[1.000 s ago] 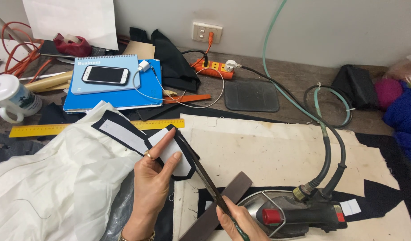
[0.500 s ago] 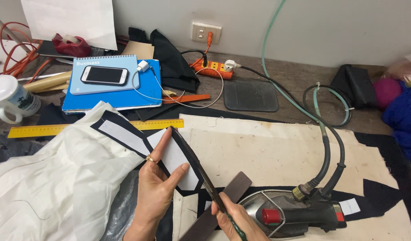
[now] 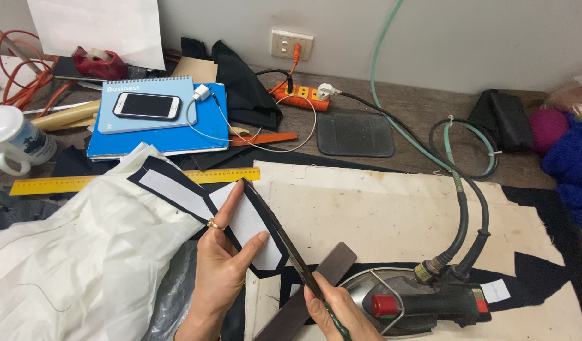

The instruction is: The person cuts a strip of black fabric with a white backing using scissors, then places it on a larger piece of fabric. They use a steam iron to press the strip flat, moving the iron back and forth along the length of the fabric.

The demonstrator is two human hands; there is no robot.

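Two bare hands, one ring

The left hand (image 3: 224,268) wears a gold ring on one finger. The right hand (image 3: 335,309) has no ring visible. No sleeves are seen on either.

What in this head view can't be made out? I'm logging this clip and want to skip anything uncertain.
- Right hand: wrist cut off by the bottom edge; its grip on the dark strip is partly hidden.
- Left hand: palm faces away, so its contact with the black-edged white fabric piece is unclear.
- Steam iron: soleplate hidden beneath its body.
- Blue yarn: cut off by the right edge.
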